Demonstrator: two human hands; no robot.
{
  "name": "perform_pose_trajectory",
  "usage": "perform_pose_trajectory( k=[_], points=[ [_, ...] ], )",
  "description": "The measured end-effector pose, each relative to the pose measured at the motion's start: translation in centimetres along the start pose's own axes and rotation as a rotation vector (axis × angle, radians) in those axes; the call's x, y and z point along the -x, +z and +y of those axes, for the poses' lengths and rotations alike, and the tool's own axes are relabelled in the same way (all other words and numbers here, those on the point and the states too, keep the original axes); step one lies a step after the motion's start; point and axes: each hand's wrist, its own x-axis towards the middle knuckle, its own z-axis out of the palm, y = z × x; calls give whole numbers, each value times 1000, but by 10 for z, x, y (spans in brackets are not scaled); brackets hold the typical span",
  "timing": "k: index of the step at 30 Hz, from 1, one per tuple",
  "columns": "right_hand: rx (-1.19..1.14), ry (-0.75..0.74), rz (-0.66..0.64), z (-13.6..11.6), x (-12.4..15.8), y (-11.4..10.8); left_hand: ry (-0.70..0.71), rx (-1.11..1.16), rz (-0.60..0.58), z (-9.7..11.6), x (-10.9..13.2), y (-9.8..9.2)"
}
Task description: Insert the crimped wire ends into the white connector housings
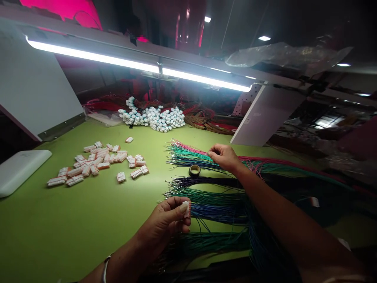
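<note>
Left hand (pixel 165 224) is pinched down narrow, thumb and fingers holding a small white connector housing (pixel 185 208) up above the surface (pixel 88 232). Right hand (pixel 224 157) is loosely curled with its fingertips on a bundle of thin pink, green and teal wires (pixel 188 155), though I can't tell if it's actually gripping them. Their shiny stripped ends fan out toward 9 o'clock. More bundles of navy, green and blue wires (pixel 218 210) lie at 3 o'clock from the left hand, and a small roll of tape (pixel 194 170) sits near the right hand at about 8 o'clock. Small blocky plastic connectors (pixel 97 160) are scattered at 10 o'clock from the left hand. Beyond them, around 12 o'clock, there's a lumpy heap of white connectors (pixel 151 118) on red and brown wires. The smooth green surface runs on to a rounded white pad (pixel 20 172) at its edge, around 9 o'clock.
</note>
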Motion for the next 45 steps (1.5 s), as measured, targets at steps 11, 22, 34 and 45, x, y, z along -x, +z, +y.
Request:
perform_pose_trajectory(
  k=[11, 22, 34, 45],
  points=[
    [-294, -193, -94, -70, 41, 4, -12, -5, -12, 0, -1, 0],
    [-521, -47, -280, -66, 113, 9, -38, 30, -106, -6, -2, -3],
    [-527, 215, -190, -69, 127, 11, -84, 74, -101, -3, -2, 3],
    [-455, 187, -178, -70, 130, 14, -100, 48, -101, -3, -1, 2]
  ],
)
